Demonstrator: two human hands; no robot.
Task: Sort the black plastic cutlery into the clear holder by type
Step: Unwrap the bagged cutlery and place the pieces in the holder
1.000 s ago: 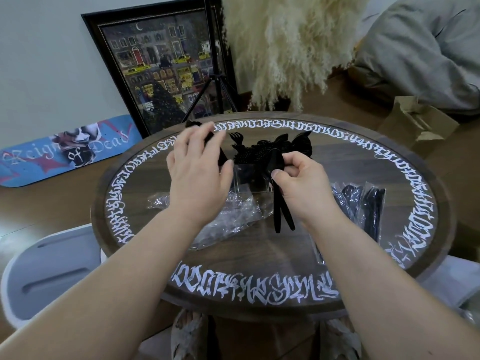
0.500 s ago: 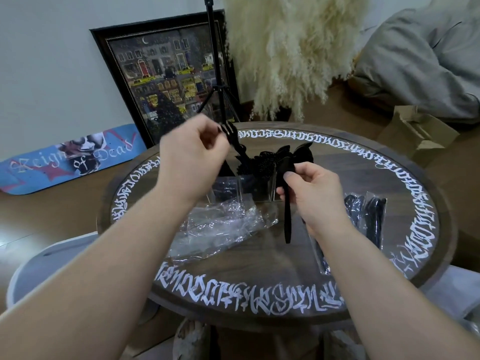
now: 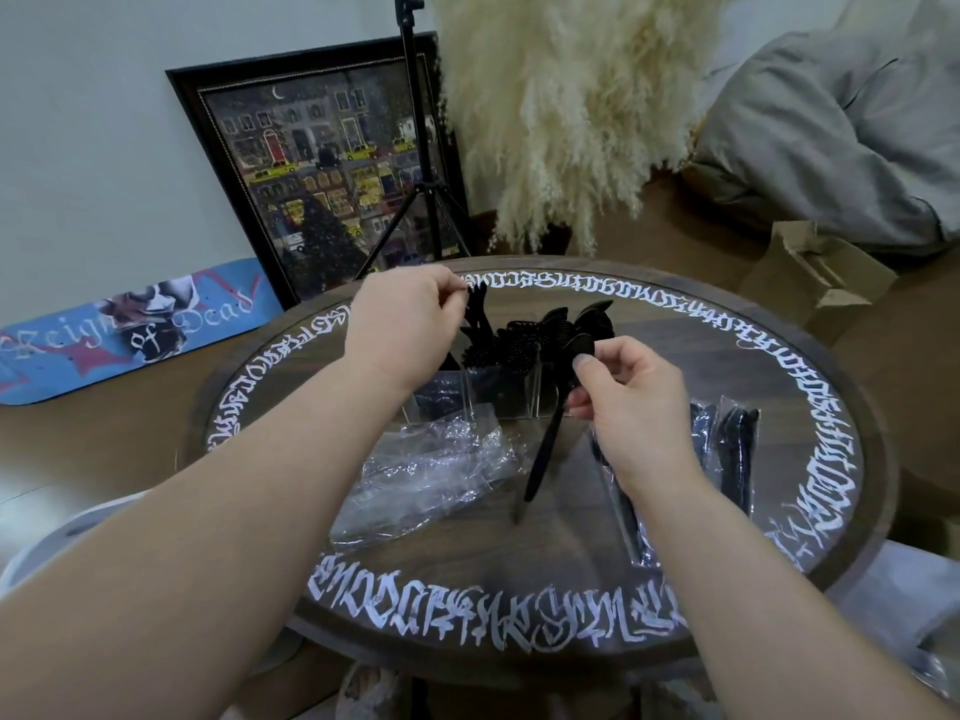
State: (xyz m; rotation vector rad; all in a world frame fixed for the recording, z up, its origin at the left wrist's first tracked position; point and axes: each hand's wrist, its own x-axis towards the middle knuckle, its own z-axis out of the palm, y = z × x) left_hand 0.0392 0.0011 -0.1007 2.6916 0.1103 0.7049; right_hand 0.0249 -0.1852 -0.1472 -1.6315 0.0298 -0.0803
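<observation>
From up here I see a round dark counter (image 3: pixel 852 459) ringed with white lettering. Behind it a framed city painting (image 3: pixel 332 163) leans on the wall, a black tripod (image 3: pixel 415 148) stands in front of that, and pale pampas plumes (image 3: pixel 561 111) hang over the far edge. A blue skateboard deck (image 3: pixel 130 330) lies on the floor at left, and a cardboard box (image 3: pixel 815 278) sits at right.

Crumpled clear wrap (image 3: pixel 431 475) lies between my arms and the clear holder (image 3: pixel 493 394), which stands mid-counter. I count three compartments, each bristling with black cutlery heads (image 3: pixel 524 340).

My left hand (image 3: pixel 400 335) pinches one black fork (image 3: pixel 475 314) by its tines above the holder's left side. My right hand (image 3: pixel 628 402) pinches one black spoon (image 3: pixel 556 407) near the bowl, handle slanting down. Two sealed packs of black cutlery (image 3: pixel 732 449) lie just right of that hand.
</observation>
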